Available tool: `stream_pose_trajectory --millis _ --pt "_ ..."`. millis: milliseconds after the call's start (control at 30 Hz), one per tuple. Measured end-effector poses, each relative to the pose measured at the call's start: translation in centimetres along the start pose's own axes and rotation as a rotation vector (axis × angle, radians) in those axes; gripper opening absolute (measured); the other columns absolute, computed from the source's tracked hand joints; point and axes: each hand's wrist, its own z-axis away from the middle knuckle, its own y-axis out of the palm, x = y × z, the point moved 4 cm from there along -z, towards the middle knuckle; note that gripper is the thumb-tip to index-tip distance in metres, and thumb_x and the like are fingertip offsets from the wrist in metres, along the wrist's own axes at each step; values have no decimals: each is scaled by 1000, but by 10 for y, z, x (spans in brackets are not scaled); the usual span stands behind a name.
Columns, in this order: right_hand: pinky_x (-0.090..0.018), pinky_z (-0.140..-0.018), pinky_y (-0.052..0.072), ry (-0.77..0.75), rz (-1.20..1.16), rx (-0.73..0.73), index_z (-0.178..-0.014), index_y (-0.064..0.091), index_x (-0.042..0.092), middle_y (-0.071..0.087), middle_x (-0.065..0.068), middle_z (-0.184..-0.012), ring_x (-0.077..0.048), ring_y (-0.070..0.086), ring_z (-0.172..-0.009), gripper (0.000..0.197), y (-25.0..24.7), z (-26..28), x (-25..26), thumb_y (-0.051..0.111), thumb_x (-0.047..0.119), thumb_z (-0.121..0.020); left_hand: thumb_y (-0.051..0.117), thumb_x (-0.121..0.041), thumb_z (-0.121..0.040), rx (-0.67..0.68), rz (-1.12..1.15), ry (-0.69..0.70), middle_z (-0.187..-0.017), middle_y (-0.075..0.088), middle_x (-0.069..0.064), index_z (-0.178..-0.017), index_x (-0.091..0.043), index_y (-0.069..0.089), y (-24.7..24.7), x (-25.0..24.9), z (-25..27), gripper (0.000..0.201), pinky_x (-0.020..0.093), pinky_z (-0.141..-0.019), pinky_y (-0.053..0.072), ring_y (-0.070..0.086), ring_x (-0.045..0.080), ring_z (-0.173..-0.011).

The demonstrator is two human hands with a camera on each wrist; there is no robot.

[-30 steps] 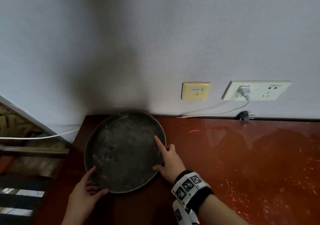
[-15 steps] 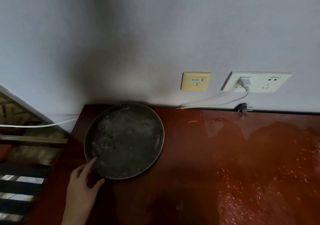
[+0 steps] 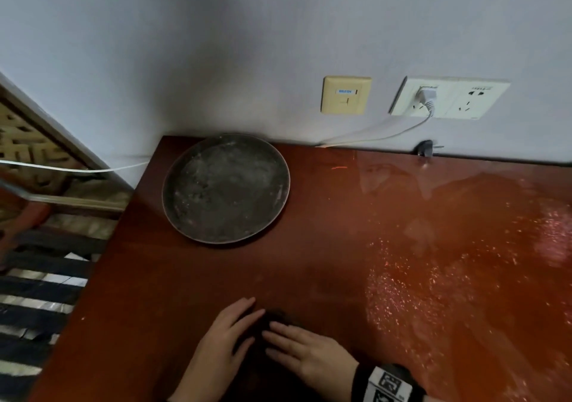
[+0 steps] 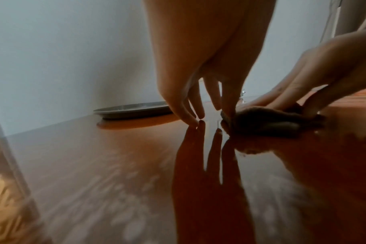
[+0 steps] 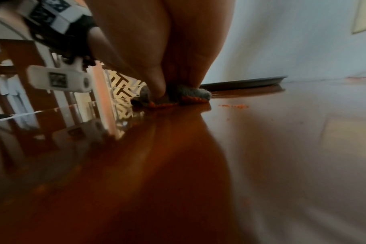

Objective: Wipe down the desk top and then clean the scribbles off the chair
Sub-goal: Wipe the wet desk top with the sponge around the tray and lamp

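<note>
A small dark cloth (image 3: 268, 319) lies on the glossy red-brown desk top (image 3: 402, 246) near its front edge. My right hand (image 3: 278, 336) rests flat on the cloth with straight fingers. In the right wrist view the thumb (image 5: 157, 84) presses into the grey, orange-edged cloth (image 5: 198, 94). My left hand (image 3: 244, 318) lies just left of it with its fingers extended. Its fingertips (image 4: 193, 121) touch the desk, and one finger meets the edge of the cloth (image 4: 265, 122). No chair can be made out.
A round, dusty metal tray (image 3: 226, 188) sits at the desk's back left corner. On the wall behind are a beige socket (image 3: 345, 95) and a white outlet (image 3: 448, 98) with a cable plugged in. A black plug (image 3: 425, 147) lies at the back edge. The desk's right part glistens.
Both hands have let go of the tray's rim and come back to the desk's front edge, onto the dark cloth. The tray stays in the back left corner.
</note>
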Motion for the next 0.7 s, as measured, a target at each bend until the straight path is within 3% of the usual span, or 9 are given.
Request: stream_pose_trajectory --millis 33,100,200,300,367,400,467,533,700 --pt "-18 -99 41 -3 13 98 -110 68 33 60 12 -126 -5 53 -120 60 22 -12 -1 10 18 -104 60 -21 -91 -10 3 -21 -138 20 -35 -125 -58 29 0 -3 2 60 9 -112 14 10 -16 -131" --pt "-17 -96 42 -28 -166 84 -105 71 33 62 12 -122 -5 56 -117 53 19 -14 -3 19 21 -101 55 -28 -93 -17 22 -31 -139 16 -36 -131 -50 31 -2 -10 3 50 5 -110 8 10 -15 -133" --pt "-14 -91 45 0 -192 21 -103 72 32 64 12 -119 -5 59 -113 44 11 -19 -19 34 24 -82 54 -32 -94 50 -2 -16 -141 14 -32 -135 -49 22 -2 -23 -2 56 1 -105 1 9 -10 -137" --pt "-15 -87 48 154 -247 0 -100 74 28 67 8 -116 -8 62 -110 36 8 -25 -50 48 17 -76 51 -31 -96 80 -72 6 -147 13 -27 -143 -41 21 -5 -31 -17 57 6 -106 0 6 -3 -142" --pt "-24 -89 52 268 -244 -131 -109 71 20 63 -1 -123 -15 57 -118 42 2 -27 -78 67 5 -69 50 -29 -96 93 -105 16 -153 11 -20 -147 -36 22 -8 -35 -28 58 10 -108 1 2 -1 -143" --pt "-29 -94 50 342 -263 -123 -121 63 16 54 -3 -135 -17 45 -129 50 -2 -28 -95 68 -1 -74 50 -29 -96 100 -110 17 -155 10 -18 -147 -35 21 -9 -37 -34 59 12 -110 3 1 0 -143" --pt "-30 -109 35 514 -312 -23 -143 36 19 21 2 -154 -12 13 -143 56 -6 -27 -132 50 1 -92 52 -27 -96 119 -102 6 -156 8 -16 -148 -34 20 -10 -41 -46 62 16 -112 9 -2 0 -143" --pt "-29 -112 28 611 -339 50 -148 22 25 6 6 -157 -10 3 -145 61 -13 -32 -147 40 1 -96 54 -26 -94 123 -81 -16 -157 7 -15 -149 -33 18 -13 -45 -63 66 19 -114 13 -3 1 -143" --pt "-28 -113 20 400 -249 257 -151 9 20 -5 3 -158 -13 -5 -145 63 -20 -57 -142 32 -2 -97 59 -28 -91 78 -36 -94 -159 -1 -6 -151 -21 10 -13 -60 -114 78 22 -115 12 -5 6 -145"
